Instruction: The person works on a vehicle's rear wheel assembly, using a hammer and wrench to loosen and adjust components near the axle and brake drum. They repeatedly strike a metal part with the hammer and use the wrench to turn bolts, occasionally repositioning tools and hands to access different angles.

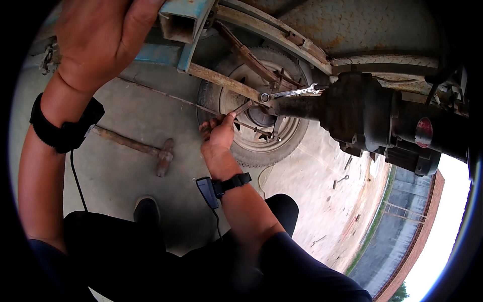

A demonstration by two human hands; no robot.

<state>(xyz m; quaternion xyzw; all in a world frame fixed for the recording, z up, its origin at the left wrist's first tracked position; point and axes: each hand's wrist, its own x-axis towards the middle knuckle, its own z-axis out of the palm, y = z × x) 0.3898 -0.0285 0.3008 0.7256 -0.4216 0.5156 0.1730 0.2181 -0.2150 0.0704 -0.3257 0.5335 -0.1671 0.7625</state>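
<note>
My right hand (219,135) is closed around the near end of a dull, rusty wrench (245,107), whose far end meets the axle beside the wheel. Just above it, a shiny combination wrench (292,93) sits with its ring end at a bolt on the axle and its open end pointing right. Up at the left, my left hand (98,43) is raised against the blue steel frame (187,10). Its fingertips run out of the picture, so their grip is hidden. Behind my right hand stands the tyred wheel (251,146), with a thin rod (166,94) running toward it.
A wooden-handled hammer (163,157) lies on the concrete floor at left. The dark axle housing (357,113) hangs at right, under a rusty metal bed (372,25). Several small tools, among them a wrench (342,181), lie on the ground beyond.
</note>
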